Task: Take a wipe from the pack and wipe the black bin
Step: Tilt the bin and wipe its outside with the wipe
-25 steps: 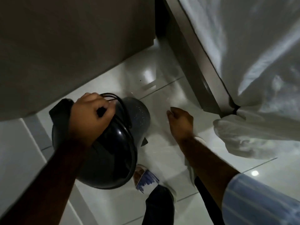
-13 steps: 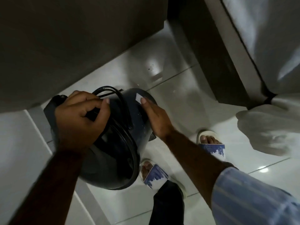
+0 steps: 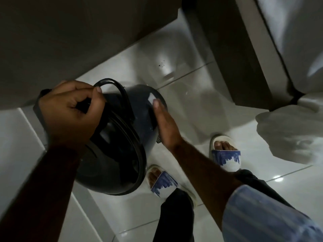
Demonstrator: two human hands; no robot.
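The black bin is round and glossy, held off the floor and tilted, its open mouth facing me. My left hand is clenched on its rim at the upper left, beside a thin black loop handle. My right hand lies flat against the bin's right outer wall, fingers straight and together. Just above its fingertips a small pale patch shows on the bin; I cannot tell whether it is a sticker or a reflection. No wipe or wipe pack is visible.
My feet in white slippers with blue print stand on glossy white floor tiles. A dark panel fills the upper left. At right, white cloth hangs over a grey frame.
My right hand came up from hanging free over the floor and now rests flat on the bin's side. The view shifted, bringing both feet into sight. My left hand kept its grip.
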